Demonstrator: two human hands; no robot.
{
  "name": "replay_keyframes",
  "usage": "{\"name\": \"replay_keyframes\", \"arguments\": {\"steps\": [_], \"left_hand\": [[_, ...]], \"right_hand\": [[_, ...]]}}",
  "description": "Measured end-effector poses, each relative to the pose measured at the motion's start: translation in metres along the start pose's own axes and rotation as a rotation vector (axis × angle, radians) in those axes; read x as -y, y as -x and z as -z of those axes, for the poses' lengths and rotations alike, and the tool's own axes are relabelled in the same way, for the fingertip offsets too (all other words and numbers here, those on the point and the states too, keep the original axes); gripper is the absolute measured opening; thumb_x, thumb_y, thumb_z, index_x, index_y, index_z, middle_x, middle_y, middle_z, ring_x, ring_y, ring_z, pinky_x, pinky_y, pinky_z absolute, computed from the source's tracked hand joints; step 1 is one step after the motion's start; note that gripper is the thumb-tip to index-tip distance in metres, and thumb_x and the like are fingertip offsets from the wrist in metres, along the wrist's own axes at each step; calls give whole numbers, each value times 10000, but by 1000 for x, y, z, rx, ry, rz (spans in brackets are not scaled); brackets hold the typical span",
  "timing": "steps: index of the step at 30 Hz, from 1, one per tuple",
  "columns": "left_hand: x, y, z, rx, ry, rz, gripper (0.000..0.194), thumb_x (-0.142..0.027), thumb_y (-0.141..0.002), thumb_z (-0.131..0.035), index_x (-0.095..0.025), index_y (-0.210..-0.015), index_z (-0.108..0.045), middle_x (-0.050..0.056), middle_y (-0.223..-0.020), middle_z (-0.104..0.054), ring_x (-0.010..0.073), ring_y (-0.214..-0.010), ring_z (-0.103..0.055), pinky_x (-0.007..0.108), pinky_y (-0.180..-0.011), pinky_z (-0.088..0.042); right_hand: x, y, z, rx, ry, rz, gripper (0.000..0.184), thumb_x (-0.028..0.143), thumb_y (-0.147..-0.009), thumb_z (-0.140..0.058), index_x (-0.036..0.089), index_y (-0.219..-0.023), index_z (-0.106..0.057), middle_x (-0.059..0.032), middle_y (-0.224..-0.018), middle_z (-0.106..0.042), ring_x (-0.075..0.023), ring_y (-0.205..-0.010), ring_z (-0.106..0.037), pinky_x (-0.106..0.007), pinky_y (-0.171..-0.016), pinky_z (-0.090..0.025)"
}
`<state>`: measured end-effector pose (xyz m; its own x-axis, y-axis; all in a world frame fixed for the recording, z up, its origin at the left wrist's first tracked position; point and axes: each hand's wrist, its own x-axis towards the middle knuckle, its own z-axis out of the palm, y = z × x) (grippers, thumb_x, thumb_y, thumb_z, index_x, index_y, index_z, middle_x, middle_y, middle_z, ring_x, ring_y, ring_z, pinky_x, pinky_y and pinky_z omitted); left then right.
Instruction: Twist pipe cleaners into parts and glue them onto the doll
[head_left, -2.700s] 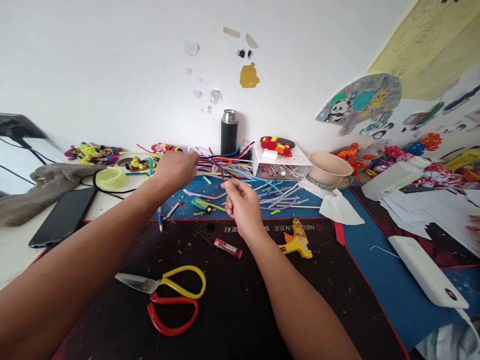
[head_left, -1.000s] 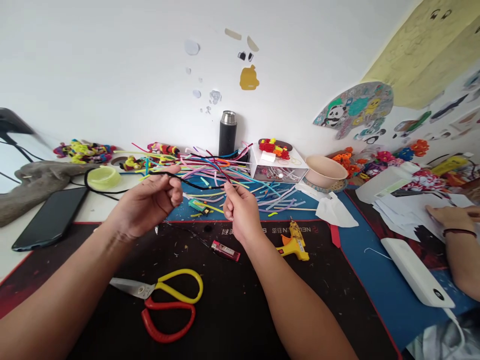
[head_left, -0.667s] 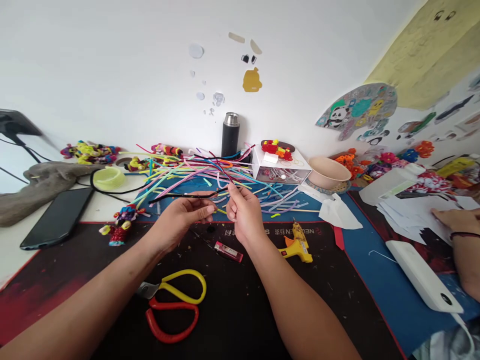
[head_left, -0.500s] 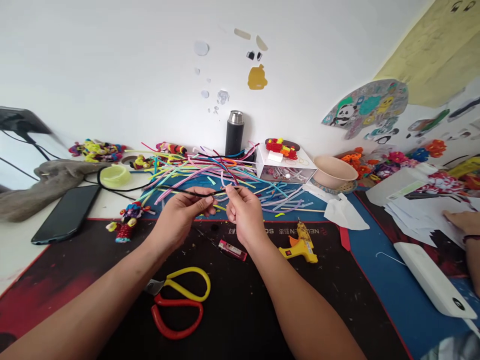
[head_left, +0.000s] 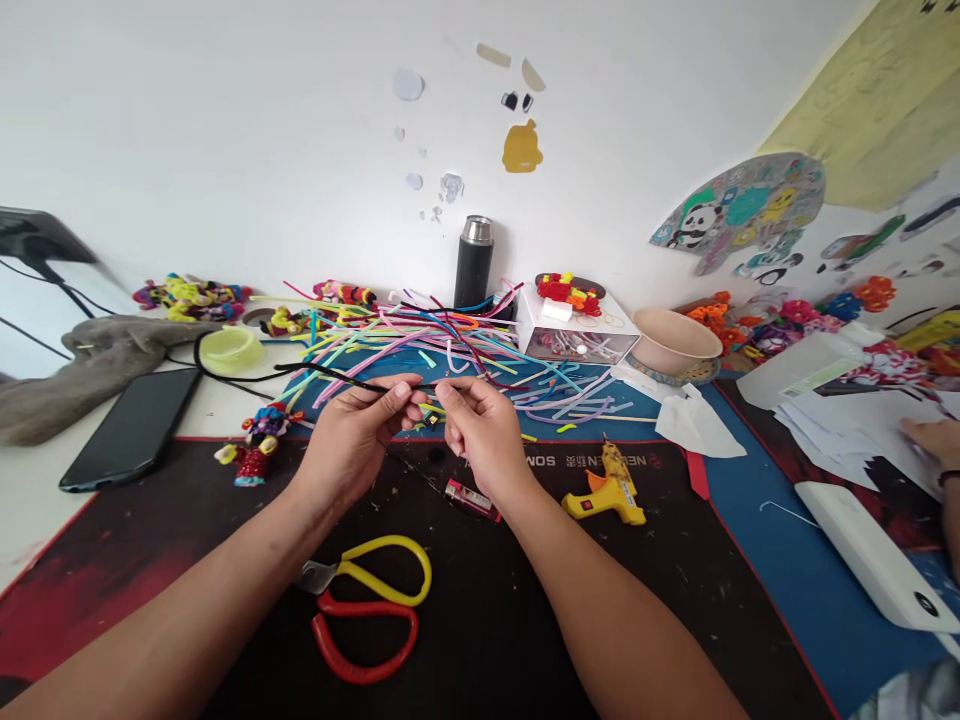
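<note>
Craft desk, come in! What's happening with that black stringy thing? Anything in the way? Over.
Left hand, right hand: both pinching the black strand. Strand extends out past the left hand. Scissors and lighter on the mat, clear of strand.

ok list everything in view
Dark strands: count unclear, black, centre
Fuzzy strips: many, multicoloured, back
Scissors: one, red-yellow, dark mat
Lighter: one, red, dark mat
Glue gun: one, yellow, dark mat
Dolls: several, multicoloured, left
Phone: one, black, left
Roll: one, lime, left
Flask: one, black, back
Box: one, white, back
Bowl: one, pinkish, right
Tissue: some, white, right
Bottle: one, whitish, right
Papers: several, white, right
Power bank: one, white, right
Flowers: several, multicoloured, right
Stickers: several, mixed, wall
Co-worker's hand: one, right edge
Left hand, right hand: one each, centre
</note>
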<state>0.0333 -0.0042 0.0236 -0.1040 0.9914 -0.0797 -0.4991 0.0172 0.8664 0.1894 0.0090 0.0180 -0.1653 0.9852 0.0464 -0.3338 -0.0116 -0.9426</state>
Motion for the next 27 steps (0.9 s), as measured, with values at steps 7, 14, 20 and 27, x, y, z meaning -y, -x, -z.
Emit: {"name": "replay_keyframes", "arguments": {"steps": [7, 14, 20, 27], "left_hand": [[-8, 4, -4, -48, 25, -8, 469, -387, -556, -1113, -141, -894, -900, 61, -758, -792, 121, -671, -696, 178, -621, -581], [-8, 5, -4, -58, 3, 12, 500, -397, -557, -1111, -120, -916, -900, 80, -775, -811, 119, -669, -704, 171, -629, -578], [-7, 5, -4, -39, -24, 12, 478, -411, -567, -1106, -131, -896, -902, 79, -756, -811, 119, -651, -692, 179, -622, -564], [-5, 3, -1, -29, -57, 19, 473, -408, -580, -1097, -134, -913, -903, 94, -783, -820, 141, -665, -695, 216, -636, -562]], "right_hand": [[2, 1, -1, -60, -56, -35, 403, 555, -798, -894, 218, -941, -726, 104, -525, -496, -82, -414, -397, -227, -387, -243], [3, 0, -1, -89, -72, -39, 408, 548, -776, -904, 219, -924, -712, 109, -513, -480, -79, -402, -384, -227, -389, -242], [2, -2, 0, -96, -110, -29, 410, 536, -761, -918, 219, -928, -718, 109, -516, -488, -76, -405, -377, -219, -385, -234], [1, -2, 1, -100, -113, -26, 400, 531, -773, -908, 220, -954, -732, 108, -538, -484, -75, -416, -376, -221, -390, -240]]}}
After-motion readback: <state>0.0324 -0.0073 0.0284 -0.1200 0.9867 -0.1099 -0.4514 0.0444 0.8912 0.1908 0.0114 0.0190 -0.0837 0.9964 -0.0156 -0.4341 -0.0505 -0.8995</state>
